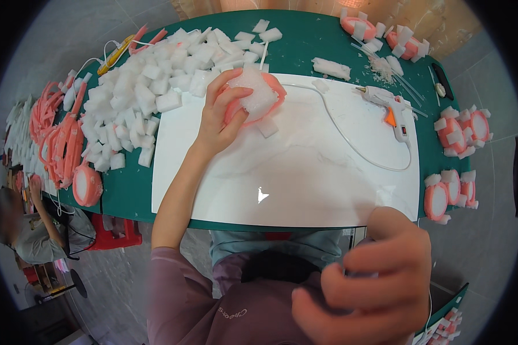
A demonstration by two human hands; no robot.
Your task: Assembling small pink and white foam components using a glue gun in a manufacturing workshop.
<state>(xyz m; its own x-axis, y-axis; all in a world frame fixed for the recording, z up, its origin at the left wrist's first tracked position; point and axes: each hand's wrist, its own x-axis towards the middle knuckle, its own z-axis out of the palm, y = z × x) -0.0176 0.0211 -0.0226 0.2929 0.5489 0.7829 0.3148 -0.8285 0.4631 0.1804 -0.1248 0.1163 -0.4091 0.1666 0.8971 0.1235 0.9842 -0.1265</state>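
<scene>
The green surface [126, 192] carries a white board [224, 190] reaching its near edge, with a foam heap [149, 75] toward its far left corner. At the near edge, rightward, the blurred right hand [380, 276] has curled fingers; whether they hold anything, I cannot tell. The left hand [216, 118], at the board's far edge, grips a pink round [277, 93] with a foam block [256, 92] against it. Squeezing too hard might skew the block; an arm snagging the cord [380, 167] could drag the glue gun [388, 109]. Counted: one board, eight other pink rounds on the surface, one gun; heaped pieces are uncountable.
</scene>
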